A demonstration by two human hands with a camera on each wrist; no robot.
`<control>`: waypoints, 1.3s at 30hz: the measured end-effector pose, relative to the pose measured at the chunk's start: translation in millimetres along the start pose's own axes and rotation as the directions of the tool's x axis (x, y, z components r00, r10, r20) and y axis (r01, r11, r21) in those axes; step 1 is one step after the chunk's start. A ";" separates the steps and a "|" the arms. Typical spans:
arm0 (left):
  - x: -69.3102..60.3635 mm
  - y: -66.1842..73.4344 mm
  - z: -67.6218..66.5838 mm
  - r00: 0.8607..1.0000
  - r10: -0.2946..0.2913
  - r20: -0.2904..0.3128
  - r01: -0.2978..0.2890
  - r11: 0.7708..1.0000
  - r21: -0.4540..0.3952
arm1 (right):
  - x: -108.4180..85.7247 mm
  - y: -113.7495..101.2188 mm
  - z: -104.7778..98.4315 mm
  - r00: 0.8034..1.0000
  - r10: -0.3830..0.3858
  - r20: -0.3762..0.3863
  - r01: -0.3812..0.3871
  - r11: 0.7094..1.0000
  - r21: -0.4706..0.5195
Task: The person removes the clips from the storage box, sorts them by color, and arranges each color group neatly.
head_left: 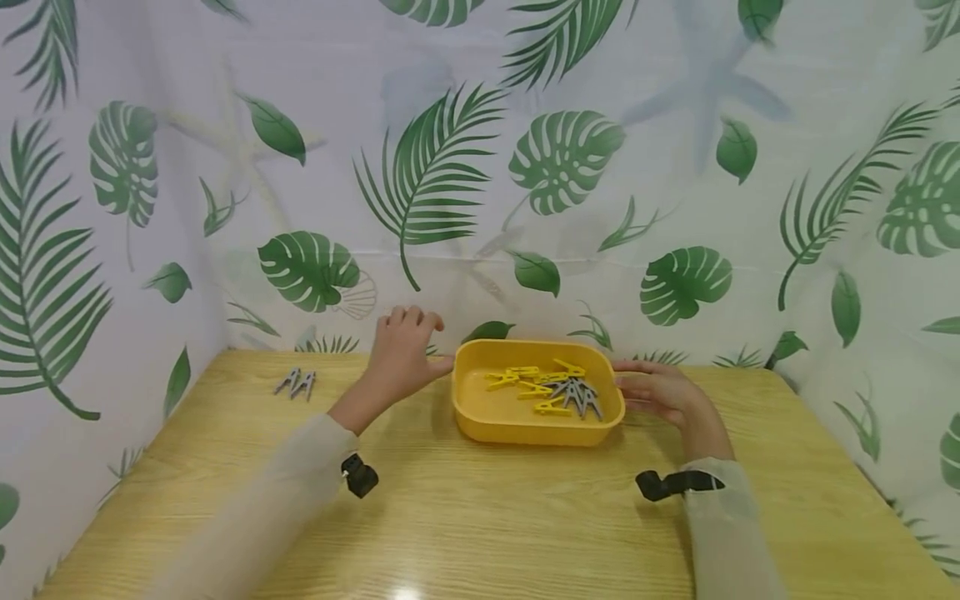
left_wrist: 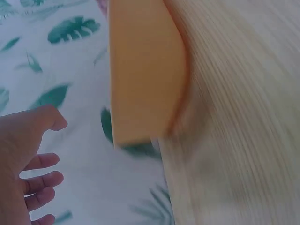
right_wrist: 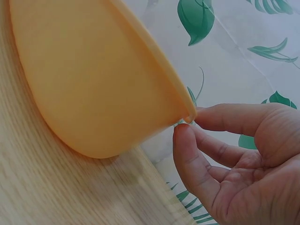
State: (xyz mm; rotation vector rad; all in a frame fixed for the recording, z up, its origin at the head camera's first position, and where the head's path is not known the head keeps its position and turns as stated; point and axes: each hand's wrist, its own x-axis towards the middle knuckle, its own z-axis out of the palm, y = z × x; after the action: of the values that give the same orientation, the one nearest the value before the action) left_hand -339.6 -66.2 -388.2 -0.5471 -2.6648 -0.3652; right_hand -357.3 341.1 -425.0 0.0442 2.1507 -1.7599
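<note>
A yellow plastic basin (head_left: pixel 510 430) stands on the table, with yellow clothespins (head_left: pixel 551 406) and grey clothespins (head_left: pixel 576 395) lying inside. At its left end is my left hand (head_left: pixel 402 350), thumb stretched toward the rim and fingers loosely bent. In the left wrist view this hand (left_wrist: pixel 23 164) appears apart from the basin wall (left_wrist: pixel 145 70), holding nothing. My right hand (head_left: pixel 663 392) is at the basin's right end. The right wrist view shows that hand (right_wrist: pixel 243 159) pinching the corner of the rim with its fingertips. Part of the right palm is hidden in the head view.
Two grey clothespins (head_left: pixel 296 382) lie on the wooden table (head_left: pixel 480 517) at the far left. Behind the table's back edge hangs a white cloth (head_left: pixel 465 208) printed with green leaves, and it continues along both sides. A black camera is strapped to each wrist.
</note>
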 end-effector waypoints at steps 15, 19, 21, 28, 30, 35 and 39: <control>31.3 125.3 74.4 0.985 0.096 0.143 -0.074 0.985 -0.156 | 3.0 4.1 -0.8 1.000 0.000 -0.012 0.000 1.000 -0.003; 34.3 135.3 88.0 0.975 0.071 0.210 -0.034 0.985 -0.171 | 3.1 3.7 0.0 1.000 0.013 -0.028 -0.013 1.000 -0.004; 36.5 137.8 92.4 0.971 0.062 0.229 -0.020 0.983 -0.181 | 2.9 3.4 0.0 0.999 0.020 -0.039 -0.021 1.000 -0.003; 42.7 141.1 104.6 0.961 0.066 0.267 -0.023 0.987 -0.160 | 0.1 2.7 -0.8 0.999 0.019 -0.038 -0.019 1.000 -0.010; 43.7 141.5 107.9 0.957 0.061 0.283 -0.017 0.987 -0.158 | -0.6 2.7 -0.4 0.999 0.020 -0.036 -0.020 1.000 -0.004; 46.7 141.1 114.0 0.950 0.049 0.309 -0.009 0.991 -0.130 | -1.5 2.1 1.3 0.999 0.021 -0.031 -0.021 1.000 -0.005; 48.6 141.2 112.9 0.947 0.056 0.317 -0.019 0.993 -0.118 | -1.0 0.8 1.4 0.999 0.017 -0.036 -0.018 1.000 -0.010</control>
State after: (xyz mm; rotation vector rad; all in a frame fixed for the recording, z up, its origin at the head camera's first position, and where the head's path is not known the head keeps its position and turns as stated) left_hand -357.6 111.7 -443.6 -0.7480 -2.9518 -0.4524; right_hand -355.7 340.1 -425.7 0.0923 2.1775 -1.7511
